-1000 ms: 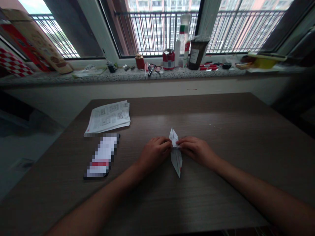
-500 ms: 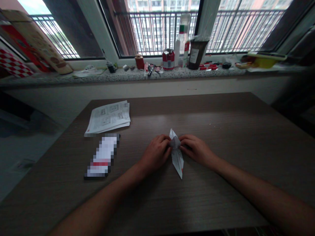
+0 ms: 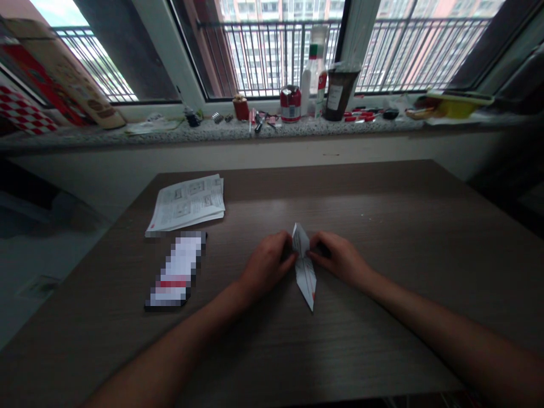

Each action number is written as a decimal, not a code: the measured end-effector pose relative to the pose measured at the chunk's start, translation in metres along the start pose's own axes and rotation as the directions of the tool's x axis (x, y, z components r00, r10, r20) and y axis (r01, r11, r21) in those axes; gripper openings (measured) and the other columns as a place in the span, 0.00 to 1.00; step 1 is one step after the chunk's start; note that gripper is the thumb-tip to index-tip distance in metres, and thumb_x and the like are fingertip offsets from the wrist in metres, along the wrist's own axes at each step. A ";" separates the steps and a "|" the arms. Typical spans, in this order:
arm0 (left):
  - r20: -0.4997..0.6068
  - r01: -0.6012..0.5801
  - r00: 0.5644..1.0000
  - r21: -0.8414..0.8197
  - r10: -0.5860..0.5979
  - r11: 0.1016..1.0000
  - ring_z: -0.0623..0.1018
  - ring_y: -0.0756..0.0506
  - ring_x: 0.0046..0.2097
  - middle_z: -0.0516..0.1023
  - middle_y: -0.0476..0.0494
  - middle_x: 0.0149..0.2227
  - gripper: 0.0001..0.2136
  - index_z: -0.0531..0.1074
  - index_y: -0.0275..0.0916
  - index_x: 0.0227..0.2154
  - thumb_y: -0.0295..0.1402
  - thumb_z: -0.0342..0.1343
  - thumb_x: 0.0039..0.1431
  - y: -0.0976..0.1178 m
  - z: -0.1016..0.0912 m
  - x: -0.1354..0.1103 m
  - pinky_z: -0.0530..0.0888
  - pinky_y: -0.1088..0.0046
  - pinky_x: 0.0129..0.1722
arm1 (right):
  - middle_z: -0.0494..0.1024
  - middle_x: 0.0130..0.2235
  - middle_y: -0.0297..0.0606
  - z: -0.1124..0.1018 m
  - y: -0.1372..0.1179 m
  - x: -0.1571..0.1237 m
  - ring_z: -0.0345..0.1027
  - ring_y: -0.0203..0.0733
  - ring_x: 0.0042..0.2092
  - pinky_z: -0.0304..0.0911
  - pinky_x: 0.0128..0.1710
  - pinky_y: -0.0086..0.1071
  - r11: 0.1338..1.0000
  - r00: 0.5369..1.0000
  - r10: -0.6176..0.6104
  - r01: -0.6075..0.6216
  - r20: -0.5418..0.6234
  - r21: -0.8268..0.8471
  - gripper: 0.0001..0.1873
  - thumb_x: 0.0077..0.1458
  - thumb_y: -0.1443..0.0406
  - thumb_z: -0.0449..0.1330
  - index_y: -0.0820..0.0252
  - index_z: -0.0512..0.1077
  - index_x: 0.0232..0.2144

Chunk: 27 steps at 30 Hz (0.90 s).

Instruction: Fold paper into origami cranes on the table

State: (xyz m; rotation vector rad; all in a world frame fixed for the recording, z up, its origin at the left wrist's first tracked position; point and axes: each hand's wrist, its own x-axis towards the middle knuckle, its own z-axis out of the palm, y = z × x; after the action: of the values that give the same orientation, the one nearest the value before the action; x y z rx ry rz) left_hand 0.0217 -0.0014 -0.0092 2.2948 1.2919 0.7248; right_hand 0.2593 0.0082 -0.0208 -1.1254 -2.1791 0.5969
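A narrow folded piece of white paper (image 3: 305, 274) with printed marks and a red spot near its tip lies pointed toward me in the middle of the brown wooden table (image 3: 382, 226). My left hand (image 3: 269, 265) pinches its upper part from the left side. From the right, my right hand (image 3: 338, 258) pinches the same upper part, fingers curled. The paper's far end stands up a little between my fingertips.
A stack of printed sheets (image 3: 187, 203) lies at the table's far left, with a phone (image 3: 177, 271) just in front of it. The stone windowsill (image 3: 127, 135) behind holds a red can (image 3: 290, 103), bottles (image 3: 313, 73), a dark cup (image 3: 339, 93) and small tools.
Both hands have shifted slightly away from me along the paper. Its upper part has been raised and folded up between my fingertips, and the lower tip has swung a little.
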 end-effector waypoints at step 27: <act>-0.063 -0.043 0.997 0.088 0.049 0.995 0.76 0.40 0.49 0.75 0.41 0.47 0.03 0.72 0.40 0.42 0.27 0.58 0.68 -0.006 0.000 0.000 0.74 0.60 0.52 | 0.78 0.57 0.46 -0.005 -0.003 -0.007 0.74 0.53 0.56 0.71 0.54 0.49 0.931 0.962 -0.254 0.270 0.095 -0.244 0.11 0.70 0.61 0.58 0.55 0.78 0.50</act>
State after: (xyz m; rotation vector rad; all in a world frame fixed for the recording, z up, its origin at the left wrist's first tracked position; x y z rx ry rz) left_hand 0.0176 0.0013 -0.0128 2.3958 1.3275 0.7786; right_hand 0.2639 0.0014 -0.0171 -0.9246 -2.4605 0.2412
